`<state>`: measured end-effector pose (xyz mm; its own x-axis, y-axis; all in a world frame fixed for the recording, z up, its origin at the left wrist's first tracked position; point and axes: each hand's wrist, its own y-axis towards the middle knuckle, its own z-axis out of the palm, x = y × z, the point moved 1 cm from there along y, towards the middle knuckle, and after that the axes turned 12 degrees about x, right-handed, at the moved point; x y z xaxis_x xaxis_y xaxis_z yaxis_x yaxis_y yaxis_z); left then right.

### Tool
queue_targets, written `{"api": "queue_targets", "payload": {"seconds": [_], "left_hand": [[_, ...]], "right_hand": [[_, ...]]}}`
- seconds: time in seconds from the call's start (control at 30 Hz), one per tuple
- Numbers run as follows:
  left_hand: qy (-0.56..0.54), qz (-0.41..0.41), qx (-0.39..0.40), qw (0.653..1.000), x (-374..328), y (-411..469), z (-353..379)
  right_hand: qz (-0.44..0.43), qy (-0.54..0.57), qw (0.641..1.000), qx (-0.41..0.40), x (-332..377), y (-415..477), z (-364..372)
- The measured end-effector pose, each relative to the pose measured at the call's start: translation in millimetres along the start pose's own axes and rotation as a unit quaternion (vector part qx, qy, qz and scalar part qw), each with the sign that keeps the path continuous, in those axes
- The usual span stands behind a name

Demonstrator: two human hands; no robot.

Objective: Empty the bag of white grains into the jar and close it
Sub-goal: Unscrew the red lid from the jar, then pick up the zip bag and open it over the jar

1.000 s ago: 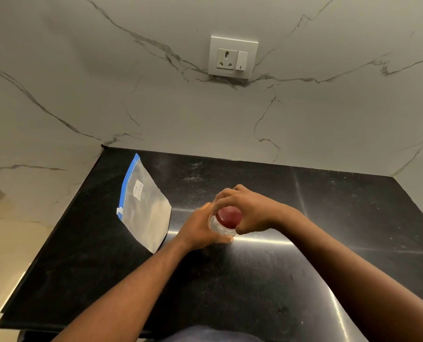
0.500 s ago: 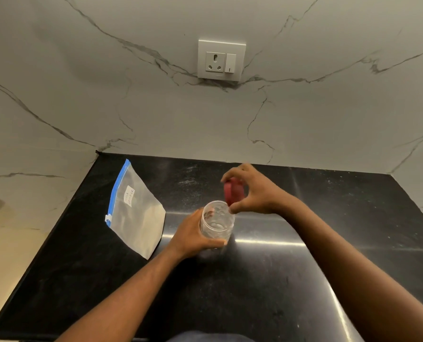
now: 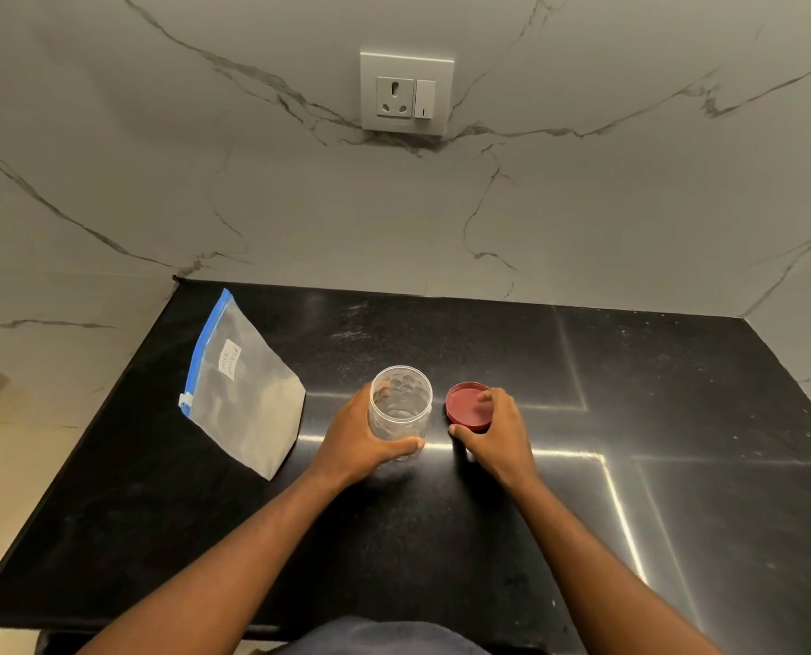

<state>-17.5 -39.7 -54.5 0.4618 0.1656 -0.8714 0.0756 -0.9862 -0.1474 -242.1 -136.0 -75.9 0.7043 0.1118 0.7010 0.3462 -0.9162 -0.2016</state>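
Observation:
A clear plastic jar (image 3: 401, 399) stands upright and lidless on the black counter (image 3: 441, 527), and looks empty. My left hand (image 3: 353, 442) wraps around its left side and base. The red lid (image 3: 465, 406) lies flat on the counter just right of the jar, inside facing up. My right hand (image 3: 495, 434) rests on the lid, fingers on its right rim and thumb at its near edge. A zip bag with a blue seal strip (image 3: 242, 394) lies flat to the left of the jar, pale contents inside and a small handwritten label on it.
A marble wall rises behind and on both sides of the counter, with a socket and switch plate (image 3: 406, 93) above. The counter's front edge runs close to my body. Bare dark counter stretches to the right of the lid.
My right hand lifted the red lid off the jar, carried it right and set it down on the counter. My left hand kept hold of the jar.

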Motion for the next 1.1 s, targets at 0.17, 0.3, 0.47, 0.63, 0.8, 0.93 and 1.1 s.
{"api": "queue_targets", "payload": {"seconds": [0.17,0.3,0.47,0.63,0.8,0.93,1.1], "left_hand": [[-0.007,0.010,0.009,1.000,-8,-9,-3],[-0.028,-0.008,-0.047,0.998,-26,-29,-17],[-0.051,0.043,-0.165,0.984,-71,-76,-54],[-0.004,0.110,-0.288,0.951,-100,-127,-91],[-0.006,0.065,-0.419,0.905,-70,-164,-108],[-0.062,-0.017,-0.422,0.904,-36,-171,-111],[-0.113,-0.048,-0.400,0.908,-21,-161,-112]], "right_hand": [[0.010,0.007,1.000,0.022,9,3,-9],[-0.076,0.042,0.994,-0.066,47,-3,-33],[-0.243,0.057,0.966,-0.066,133,-16,-49],[-0.345,0.029,0.938,-0.011,205,-32,-24],[-0.438,-0.050,0.891,0.109,264,-42,12],[-0.520,-0.195,0.813,0.178,306,-40,41],[-0.542,-0.372,0.713,0.245,336,-21,69]]}}
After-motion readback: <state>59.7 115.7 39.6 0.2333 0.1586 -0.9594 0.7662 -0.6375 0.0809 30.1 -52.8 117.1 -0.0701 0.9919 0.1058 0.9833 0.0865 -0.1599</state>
